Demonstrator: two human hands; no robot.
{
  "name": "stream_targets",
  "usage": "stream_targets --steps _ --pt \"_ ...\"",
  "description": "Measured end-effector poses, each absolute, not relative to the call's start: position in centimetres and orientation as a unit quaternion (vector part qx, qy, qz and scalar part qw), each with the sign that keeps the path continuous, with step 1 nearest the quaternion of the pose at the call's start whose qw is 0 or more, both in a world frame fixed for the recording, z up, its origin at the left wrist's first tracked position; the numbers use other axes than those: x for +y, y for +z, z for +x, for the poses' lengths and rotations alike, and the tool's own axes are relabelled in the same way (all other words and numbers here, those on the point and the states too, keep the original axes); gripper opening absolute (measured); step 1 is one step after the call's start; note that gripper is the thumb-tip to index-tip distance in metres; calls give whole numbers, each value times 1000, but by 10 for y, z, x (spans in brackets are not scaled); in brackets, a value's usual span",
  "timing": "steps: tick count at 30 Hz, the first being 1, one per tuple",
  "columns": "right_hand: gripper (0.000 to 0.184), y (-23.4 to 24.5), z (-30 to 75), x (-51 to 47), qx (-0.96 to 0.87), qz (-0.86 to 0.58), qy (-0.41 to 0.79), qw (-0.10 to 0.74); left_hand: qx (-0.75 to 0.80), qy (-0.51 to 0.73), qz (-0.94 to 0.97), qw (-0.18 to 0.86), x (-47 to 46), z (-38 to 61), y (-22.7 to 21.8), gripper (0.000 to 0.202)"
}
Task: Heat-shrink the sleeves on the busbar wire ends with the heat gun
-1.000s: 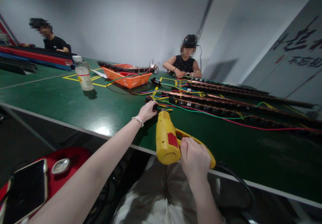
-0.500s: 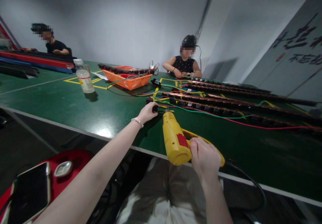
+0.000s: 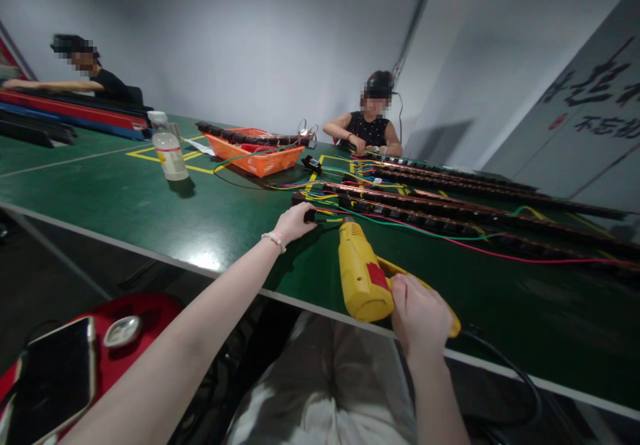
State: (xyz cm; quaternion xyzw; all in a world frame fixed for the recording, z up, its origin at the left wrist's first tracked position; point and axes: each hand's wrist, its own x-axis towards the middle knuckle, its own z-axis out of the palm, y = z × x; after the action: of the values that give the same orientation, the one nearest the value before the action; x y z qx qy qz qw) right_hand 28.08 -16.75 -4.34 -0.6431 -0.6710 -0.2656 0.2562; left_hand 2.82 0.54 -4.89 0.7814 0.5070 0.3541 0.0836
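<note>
My right hand (image 3: 423,312) is wrapped round the handle of a yellow heat gun (image 3: 364,275), whose nozzle points away from me over the table. My left hand (image 3: 295,223) is closed on a small black connector (image 3: 311,216). From that connector a short green-and-yellow wire (image 3: 330,220) runs right, ending beside the gun's nozzle. Just beyond both hands lie long black strips with copper edges (image 3: 400,213) and a bundle of coloured wires (image 3: 320,195).
An orange basket (image 3: 260,164) with a black strip across it stands behind my left hand, and a bottle (image 3: 170,152) left of it. Two people (image 3: 373,125) sit across the table (image 3: 125,218). A phone (image 3: 53,382) lies on a red stool (image 3: 150,302). The gun's cord (image 3: 505,358) trails right.
The heat gun in my right hand has shifted a little to the right, so its nozzle sits farther from my left hand. The person at far left has stretched an arm out.
</note>
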Motion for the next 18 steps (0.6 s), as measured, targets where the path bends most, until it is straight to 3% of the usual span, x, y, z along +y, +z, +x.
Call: stream_targets --steps 6,18 --pt "39 -37 263 -175 -675 -613 -294 288 500 346 790 74 2 30 -46 37" --pt "38 -36 233 -185 -710 -584 -239 313 492 355 791 78 4 28 -47 35"
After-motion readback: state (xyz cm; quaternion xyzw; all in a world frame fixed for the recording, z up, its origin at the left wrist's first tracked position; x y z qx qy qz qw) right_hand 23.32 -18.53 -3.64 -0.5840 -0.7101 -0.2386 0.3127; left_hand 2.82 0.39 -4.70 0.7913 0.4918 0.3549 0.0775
